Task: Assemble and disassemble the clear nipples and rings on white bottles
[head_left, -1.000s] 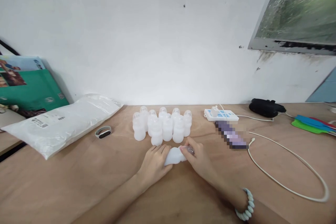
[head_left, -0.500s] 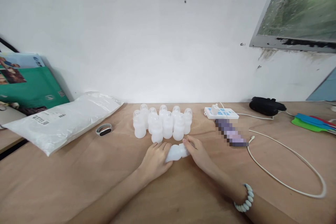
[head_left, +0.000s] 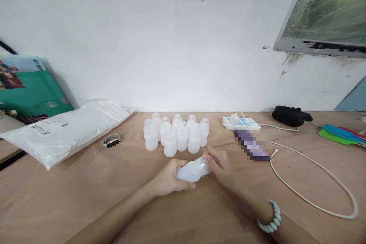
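Note:
A small white plastic bottle (head_left: 191, 171) lies on its side in my two hands, just above the wooden table (head_left: 85, 194). My left hand (head_left: 169, 179) is wrapped round the bottle's body. My right hand (head_left: 220, 165) pinches the clear cap end of the same bottle. Behind them stands a cluster of several identical white bottles with clear caps (head_left: 176, 135), upright and close together.
A white plastic bag (head_left: 65, 129) and a smart band (head_left: 111, 141) lie at the left, green packets (head_left: 31, 95) behind them. At the right are a power strip (head_left: 241, 123), a blurred object (head_left: 251, 145), a looping white cable (head_left: 314, 187), a black item (head_left: 290, 116) and coloured sheets (head_left: 340, 135).
The bottle has been lifted slightly and turned; my left hand has moved from resting on it to gripping round it. My right hand has stayed on the cap end.

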The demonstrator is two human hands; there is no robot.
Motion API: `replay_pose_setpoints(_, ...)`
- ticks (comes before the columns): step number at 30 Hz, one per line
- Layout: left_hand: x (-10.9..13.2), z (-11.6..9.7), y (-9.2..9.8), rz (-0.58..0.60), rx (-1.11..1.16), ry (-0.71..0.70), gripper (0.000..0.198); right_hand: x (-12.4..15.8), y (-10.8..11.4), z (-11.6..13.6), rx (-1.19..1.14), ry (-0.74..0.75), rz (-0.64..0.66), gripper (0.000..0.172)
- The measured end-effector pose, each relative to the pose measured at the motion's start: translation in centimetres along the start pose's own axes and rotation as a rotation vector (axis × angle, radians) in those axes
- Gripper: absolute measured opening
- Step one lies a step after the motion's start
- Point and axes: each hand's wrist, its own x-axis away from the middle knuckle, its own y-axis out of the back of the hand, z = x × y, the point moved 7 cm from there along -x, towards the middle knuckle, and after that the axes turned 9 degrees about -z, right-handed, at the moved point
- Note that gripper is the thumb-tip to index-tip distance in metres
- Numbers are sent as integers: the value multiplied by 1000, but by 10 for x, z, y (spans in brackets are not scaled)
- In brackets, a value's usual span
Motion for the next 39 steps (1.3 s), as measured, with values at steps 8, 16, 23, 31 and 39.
replay_pose_setpoints(8, 4, 16, -12, 327, 381, 210, 29, 1, -3, 12, -30, 51, 29, 46)
replay_pose_setpoints(16, 9, 19, -11, 350, 561, 237, 38, -8, 24, -9, 325, -51, -175, 46)
replay_pose_setpoints(23, 0, 13, 2, 68, 500, 78, 45, -18, 50, -49, 751, -131, -24, 24)
replay_pose_setpoints(31, -2, 15, 1, -18, 321, 1, 50, -20, 47, -35, 815, -57, -48, 38)
replay_pose_setpoints(39, -3, 9, -10, -27, 266, -53, 51, 0, -11, -1, -102, -276, 160, 36)
